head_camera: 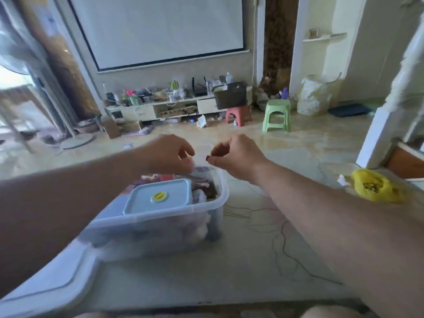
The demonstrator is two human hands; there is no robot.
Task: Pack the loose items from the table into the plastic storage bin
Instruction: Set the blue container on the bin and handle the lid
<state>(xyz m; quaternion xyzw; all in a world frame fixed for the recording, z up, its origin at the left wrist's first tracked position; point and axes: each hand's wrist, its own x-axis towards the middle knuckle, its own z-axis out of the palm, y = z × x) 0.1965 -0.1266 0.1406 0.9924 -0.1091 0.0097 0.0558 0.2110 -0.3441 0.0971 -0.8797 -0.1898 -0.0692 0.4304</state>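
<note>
A clear plastic storage bin (pixel 215 200) stands on the marble table, packed with a white lidded box (pixel 158 198) bearing a yellow sticker and several bagged items. My left hand (pixel 169 152) hovers over the bin's far edge, fingers curled, pinching what looks like a clear plastic bag (pixel 202 173) that lies in the bin. My right hand (pixel 236 154) hangs just right of it above the bin's far corner, fingers pinched together; whether it holds anything is unclear. A yellow plastic bag (pixel 374 187) lies on the table at the far right.
The bin's lid (pixel 46 285) lies on the table at the near left. The table edge (pixel 206 302) runs close to me. Beyond the table are a green stool (pixel 276 115), a red stool (pixel 238 114) and a cluttered low cabinet (pixel 160 106).
</note>
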